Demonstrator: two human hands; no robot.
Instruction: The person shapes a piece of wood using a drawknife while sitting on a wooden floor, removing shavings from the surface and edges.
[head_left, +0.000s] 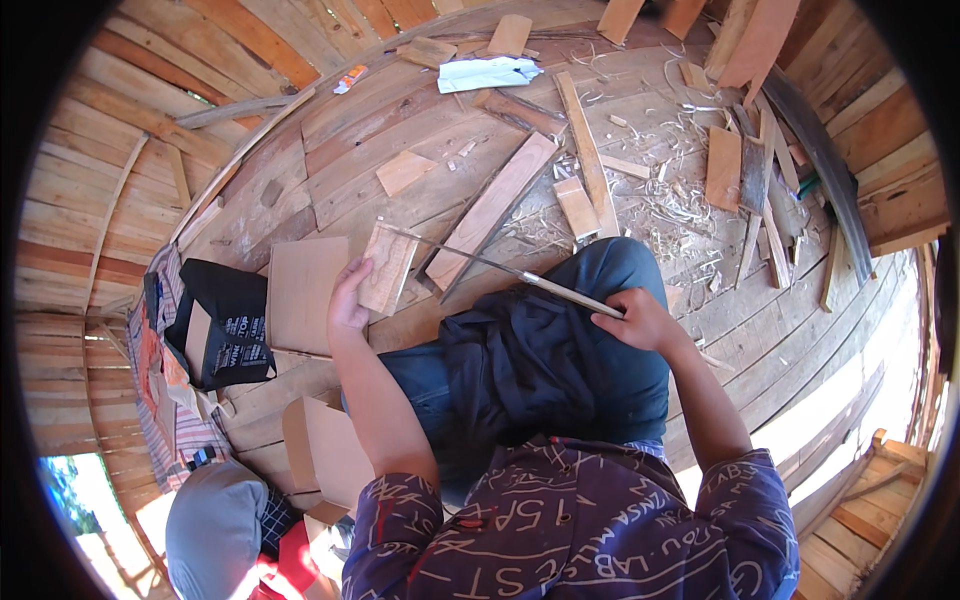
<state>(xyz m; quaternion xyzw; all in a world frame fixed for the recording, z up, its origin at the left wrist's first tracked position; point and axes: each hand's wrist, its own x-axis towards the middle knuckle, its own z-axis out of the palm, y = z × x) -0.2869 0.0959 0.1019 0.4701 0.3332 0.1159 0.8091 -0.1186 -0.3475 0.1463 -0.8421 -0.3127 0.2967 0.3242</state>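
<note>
My left hand (349,297) is closed on the left edge of a small rectangular wooden board (388,268), held up over the floor to the left of my knees. In my right hand (640,320), resting by my right knee, is the end of a long-handled knife (570,292). Its handle is pale wood, and its thin dark blade points up and left. The blade's tip reaches the board's upper end; whether it touches or just passes over I cannot tell. A dark cloth (515,365) lies bunched across my lap.
Planks (497,208), offcuts and curled shavings (655,200) litter the floor ahead and to the right. On the left are a flat cardboard sheet (308,295), an open cardboard box (330,450) and a black bag (215,325). A grey rounded object (215,530) sits at lower left.
</note>
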